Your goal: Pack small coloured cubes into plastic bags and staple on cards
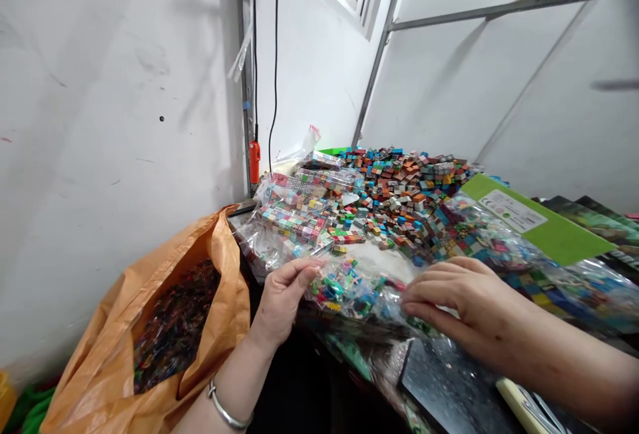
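A clear plastic bag of small coloured cubes (352, 291) lies at the near edge of the table. My left hand (284, 297) pinches the bag's left end between thumb and fingers. At the bag's right end my right hand (459, 301) rests on it, fingers curled and pressing the plastic. Behind the bag, a big loose heap of small coloured cubes (399, 194) covers the table. Several more filled clear bags (294, 211) are stacked at the left of the heap.
An open orange sack (164, 327) full of dark small pieces stands left of the table, against the white wall. A green card sheet (539, 224) and dark printed sheets lie at the right. A red device (254, 161) hangs on a cable by the wall post.
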{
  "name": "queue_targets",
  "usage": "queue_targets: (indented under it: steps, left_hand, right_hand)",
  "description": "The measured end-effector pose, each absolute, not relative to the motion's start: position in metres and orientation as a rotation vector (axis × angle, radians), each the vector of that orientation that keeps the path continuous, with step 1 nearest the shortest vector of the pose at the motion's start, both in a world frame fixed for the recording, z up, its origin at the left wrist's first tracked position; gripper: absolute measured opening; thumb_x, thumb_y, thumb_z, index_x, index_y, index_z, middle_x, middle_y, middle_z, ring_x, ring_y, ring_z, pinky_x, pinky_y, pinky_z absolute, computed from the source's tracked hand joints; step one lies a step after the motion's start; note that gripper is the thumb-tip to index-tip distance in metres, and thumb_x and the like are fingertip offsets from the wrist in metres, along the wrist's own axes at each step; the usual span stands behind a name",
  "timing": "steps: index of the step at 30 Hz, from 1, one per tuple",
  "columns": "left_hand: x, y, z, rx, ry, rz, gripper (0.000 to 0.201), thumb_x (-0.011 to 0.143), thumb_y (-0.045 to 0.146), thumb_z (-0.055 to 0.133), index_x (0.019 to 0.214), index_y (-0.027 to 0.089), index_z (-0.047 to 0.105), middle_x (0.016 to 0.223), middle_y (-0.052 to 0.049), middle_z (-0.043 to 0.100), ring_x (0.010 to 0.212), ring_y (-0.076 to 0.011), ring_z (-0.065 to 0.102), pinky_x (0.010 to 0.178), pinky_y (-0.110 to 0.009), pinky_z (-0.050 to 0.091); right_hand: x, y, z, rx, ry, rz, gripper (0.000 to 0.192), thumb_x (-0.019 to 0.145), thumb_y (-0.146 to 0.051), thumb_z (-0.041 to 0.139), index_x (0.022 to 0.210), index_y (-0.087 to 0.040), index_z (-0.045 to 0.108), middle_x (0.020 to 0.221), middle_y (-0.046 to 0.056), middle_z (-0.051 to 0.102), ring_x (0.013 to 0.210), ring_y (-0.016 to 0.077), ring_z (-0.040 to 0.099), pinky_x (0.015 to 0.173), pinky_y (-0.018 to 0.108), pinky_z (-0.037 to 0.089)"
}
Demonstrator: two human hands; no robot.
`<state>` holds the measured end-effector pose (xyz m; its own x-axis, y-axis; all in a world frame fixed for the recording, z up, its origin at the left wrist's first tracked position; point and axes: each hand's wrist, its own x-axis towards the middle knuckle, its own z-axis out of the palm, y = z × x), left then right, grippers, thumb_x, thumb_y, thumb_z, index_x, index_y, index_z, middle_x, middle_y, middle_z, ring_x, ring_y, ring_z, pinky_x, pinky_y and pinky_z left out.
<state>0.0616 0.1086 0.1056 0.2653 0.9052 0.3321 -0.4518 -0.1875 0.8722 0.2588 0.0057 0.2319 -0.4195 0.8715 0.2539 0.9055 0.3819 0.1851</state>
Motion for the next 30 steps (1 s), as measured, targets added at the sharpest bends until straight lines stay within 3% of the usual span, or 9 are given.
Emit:
queue_targets:
  steps: [2, 4, 7, 12, 15, 18, 23, 30]
  left_hand:
    - [0.061, 0.11, 0.107, 1.205, 0.412, 1.259, 0.024, 0.07, 0.029, 0.066, 0.092, 0.019, 0.066, 0.106, -0.006, 0.063, 0.103, -0.0214, 0.053, 0.092, -0.03, 0.038]
    - [0.062, 0.11, 0.109, 1.2, 0.342, 1.189, 0.043, 0.062, 0.023, 0.072, 0.104, 0.02, 0.061, 0.116, -0.007, 0.057, 0.109, -0.0232, 0.049, 0.093, -0.031, 0.038]
    - [0.063, 0.109, 0.112, 1.205, 0.348, 1.097, 0.064, 0.055, 0.015, 0.076, 0.114, 0.023, 0.053, 0.117, -0.007, 0.056, 0.108, -0.0229, 0.05, 0.088, -0.029, 0.041]
    - [0.063, 0.109, 0.112, 1.235, 0.429, 1.074, 0.062, 0.055, 0.014, 0.076, 0.112, 0.023, 0.053, 0.109, -0.005, 0.061, 0.094, -0.019, 0.057, 0.078, -0.025, 0.046]
    - [0.063, 0.109, 0.112, 1.238, 0.454, 1.08, 0.061, 0.055, 0.014, 0.076, 0.111, 0.021, 0.053, 0.108, -0.006, 0.062, 0.091, -0.0183, 0.057, 0.077, -0.026, 0.046]
    - [0.064, 0.11, 0.11, 1.228, 0.452, 1.091, 0.061, 0.055, 0.014, 0.076, 0.111, 0.022, 0.053, 0.107, -0.005, 0.062, 0.093, -0.0182, 0.056, 0.078, -0.025, 0.045]
    - [0.064, 0.113, 0.108, 1.217, 0.419, 1.056, 0.07, 0.056, 0.014, 0.075, 0.119, 0.025, 0.046, 0.113, -0.005, 0.059, 0.088, -0.0155, 0.058, 0.078, -0.024, 0.045]
    - [0.064, 0.116, 0.109, 1.195, 0.372, 1.041, 0.082, 0.057, 0.014, 0.075, 0.128, 0.027, 0.036, 0.125, -0.006, 0.05, 0.108, -0.0235, 0.05, 0.088, -0.031, 0.042]
  right_hand:
    - [0.254, 0.007, 0.231, -1.619, -2.538, -0.381, 0.017, 0.082, -0.03, 0.049, 0.078, -0.024, 0.064, 0.076, 0.003, 0.067, 0.072, 0.0154, 0.06, 0.074, 0.031, 0.04]
    - [0.244, 0.012, 0.231, -1.597, -2.511, -0.402, 0.022, 0.08, -0.039, 0.051, 0.085, -0.022, 0.064, 0.085, 0.006, 0.067, 0.083, 0.0195, 0.06, 0.078, 0.035, 0.04]
    - [0.229, 0.026, 0.234, -1.626, -2.474, -0.4, 0.037, 0.077, -0.05, 0.05, 0.094, -0.019, 0.062, 0.09, 0.009, 0.065, 0.088, 0.0223, 0.059, 0.075, 0.033, 0.043]
    - [0.227, 0.055, 0.243, -1.929, -2.363, -0.02, 0.038, 0.09, -0.032, 0.026, 0.091, -0.023, 0.063, 0.075, 0.001, 0.067, 0.062, 0.0138, 0.061, 0.054, 0.022, 0.043]
    - [0.233, 0.069, 0.243, -2.082, -2.374, 0.028, 0.027, 0.084, -0.024, 0.038, 0.082, -0.023, 0.065, 0.07, 0.0, 0.066, 0.06, 0.0138, 0.059, 0.05, 0.021, 0.04]
    - [0.235, 0.078, 0.237, -2.041, -2.529, -0.137, 0.017, 0.074, -0.019, 0.05, 0.079, -0.024, 0.065, 0.074, 0.0, 0.066, 0.067, 0.0156, 0.06, 0.054, 0.022, 0.038]
    - [0.233, 0.079, 0.24, -1.92, -2.547, -0.262, 0.019, 0.078, -0.021, 0.043, 0.07, -0.021, 0.06, 0.072, 0.001, 0.062, 0.063, 0.0129, 0.055, 0.056, 0.022, 0.036]
    - [0.222, 0.062, 0.251, -1.866, -2.403, -0.113, 0.015, 0.077, -0.022, 0.043, 0.074, -0.023, 0.057, 0.058, -0.003, 0.055, 0.051, 0.0097, 0.045, 0.049, 0.02, 0.029]
